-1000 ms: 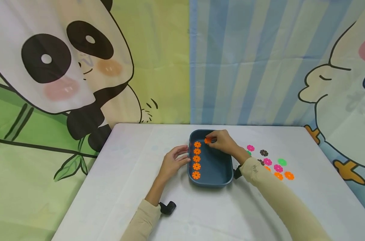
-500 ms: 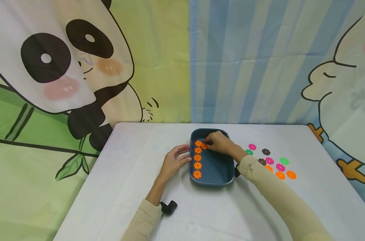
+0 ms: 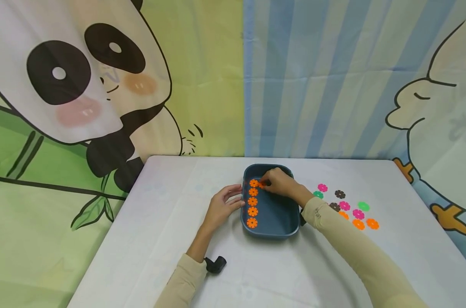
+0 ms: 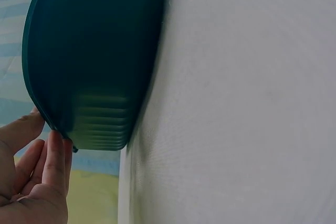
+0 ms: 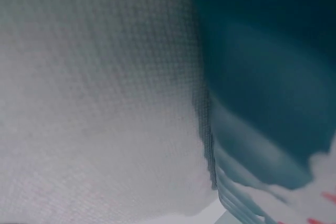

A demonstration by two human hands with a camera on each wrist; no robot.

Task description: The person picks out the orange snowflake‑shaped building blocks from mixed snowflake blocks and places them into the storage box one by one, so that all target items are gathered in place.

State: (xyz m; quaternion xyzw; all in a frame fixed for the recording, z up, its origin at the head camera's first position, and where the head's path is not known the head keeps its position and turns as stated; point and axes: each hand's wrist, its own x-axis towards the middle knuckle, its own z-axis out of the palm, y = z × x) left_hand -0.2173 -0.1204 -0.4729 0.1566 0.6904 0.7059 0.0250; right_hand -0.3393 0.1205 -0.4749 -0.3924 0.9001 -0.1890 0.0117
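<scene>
A dark blue rectangular tray (image 3: 277,219) lies on the white table. Along its left side runs a column of orange flower-shaped discs (image 3: 252,201). At the tray's far end my right hand (image 3: 280,182) reaches inside and pinches another orange flower-shaped disc (image 3: 261,185), right beside the farthest one of the column. The fingers partly cover it. My left hand (image 3: 219,208) rests its fairly straight fingertips against the tray's left edge. From the left wrist view, the left hand's fingers (image 4: 54,158) touch the tray's rim (image 4: 25,66). The right wrist view does not show the right fingers.
Loose flower-shaped discs lie right of the tray: pink (image 3: 344,205), dark brown (image 3: 340,194), green (image 3: 363,206) and orange (image 3: 372,223). The right forearm passes close to them. A printed curtain (image 3: 202,85) hangs behind the table's far edge.
My right hand has lowered the orange disc and brought it left and nearer, beside the farthest disc of the column. The left hand stays against the tray. The view has shifted slightly.
</scene>
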